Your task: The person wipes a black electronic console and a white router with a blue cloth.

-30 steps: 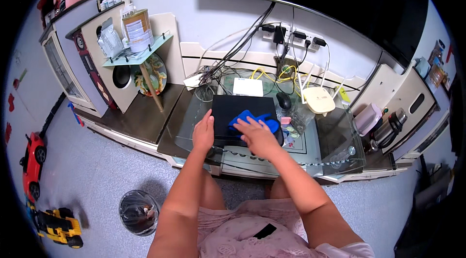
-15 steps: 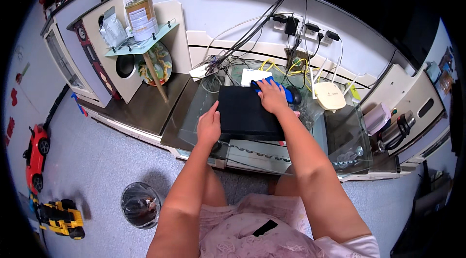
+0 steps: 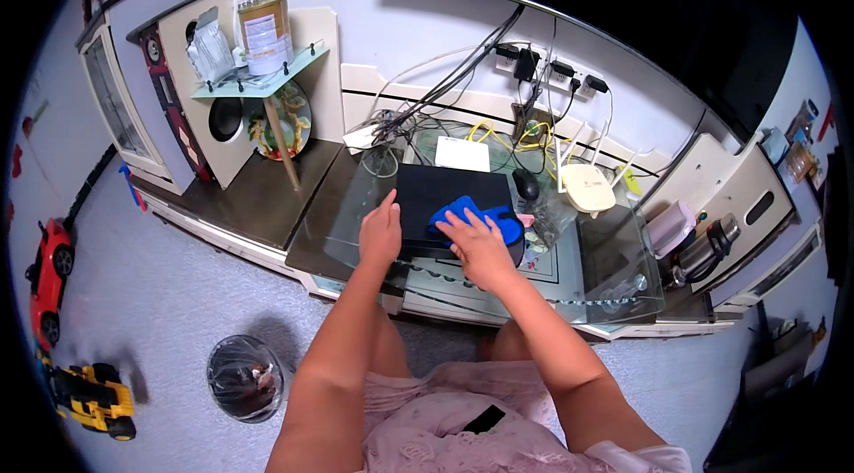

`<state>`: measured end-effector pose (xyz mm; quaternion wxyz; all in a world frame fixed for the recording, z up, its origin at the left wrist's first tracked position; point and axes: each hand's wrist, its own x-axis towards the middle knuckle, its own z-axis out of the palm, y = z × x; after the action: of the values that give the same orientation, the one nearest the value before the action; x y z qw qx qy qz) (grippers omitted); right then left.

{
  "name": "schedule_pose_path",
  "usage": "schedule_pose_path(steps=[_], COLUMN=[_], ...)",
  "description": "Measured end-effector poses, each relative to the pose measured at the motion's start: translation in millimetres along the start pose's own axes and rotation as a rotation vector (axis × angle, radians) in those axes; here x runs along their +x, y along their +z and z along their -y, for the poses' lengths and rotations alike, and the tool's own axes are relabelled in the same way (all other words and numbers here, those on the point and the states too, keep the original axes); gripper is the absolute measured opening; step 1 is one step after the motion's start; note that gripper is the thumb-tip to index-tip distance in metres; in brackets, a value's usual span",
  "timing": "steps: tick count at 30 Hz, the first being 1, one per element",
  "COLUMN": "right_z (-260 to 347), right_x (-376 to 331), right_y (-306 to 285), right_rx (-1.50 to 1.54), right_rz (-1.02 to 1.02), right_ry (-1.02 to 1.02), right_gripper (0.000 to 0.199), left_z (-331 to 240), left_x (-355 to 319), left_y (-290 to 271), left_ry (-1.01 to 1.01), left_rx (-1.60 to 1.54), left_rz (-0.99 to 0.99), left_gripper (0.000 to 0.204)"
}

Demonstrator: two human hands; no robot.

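Note:
A flat black box, perhaps a set-top box [image 3: 422, 186], rests on the glass-topped stand before me. My left hand [image 3: 381, 231] lies along its left side with fingers stretched forward, touching the edge. On the box's near right part, a crumpled blue cloth [image 3: 507, 222] sits under my right hand [image 3: 476, 246]. The fingers of that hand are spread and press the cloth against the top; the palm side is hidden. A black computer mouse [image 3: 526, 184] lies just beyond the box's far right corner, and a small white device [image 3: 463, 153] is behind the box.
A cream router [image 3: 587, 188] with raised antennas stands right of the box. Tangled cables [image 3: 418, 121] run up to wall sockets [image 3: 560, 72]. A steel kettle [image 3: 712, 246] is at the right, a glass shelf with a can [image 3: 265, 37] at the left. A lined bin [image 3: 245, 380] stands on the floor.
My right hand has drawn the blue cloth from the box's far right edge to its near right part, uncovering the mouse. The left hand stays at the left side.

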<state>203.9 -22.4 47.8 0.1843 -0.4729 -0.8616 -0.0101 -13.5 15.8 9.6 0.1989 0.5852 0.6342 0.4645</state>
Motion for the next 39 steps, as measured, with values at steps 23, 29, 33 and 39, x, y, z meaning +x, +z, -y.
schedule_pose_path(steps=[23,29,33,39], right_z=[25.7,17.0,-30.9,-98.6], right_x=[91.0,20.3,18.3,60.1], right_y=[42.7,3.5,-6.2,8.8], right_rx=[0.056,0.048,0.102,0.018], right_rz=[0.021,0.040,0.068,0.021], right_ry=[-0.033,-0.015,0.068,0.234], right_gripper=[0.046,0.047,0.045,0.045], left_z=[1.6,7.1,3.6,-1.3], left_x=[0.1,2.3,3.4,2.1], left_y=[-3.9,-2.8,-0.9,0.4], left_ry=[-0.060,0.047,0.031,0.031], left_rx=[0.013,0.013,0.023,-0.017], left_rz=[0.006,0.016,0.023,0.017], left_gripper=[0.059,0.051,0.045,0.044])
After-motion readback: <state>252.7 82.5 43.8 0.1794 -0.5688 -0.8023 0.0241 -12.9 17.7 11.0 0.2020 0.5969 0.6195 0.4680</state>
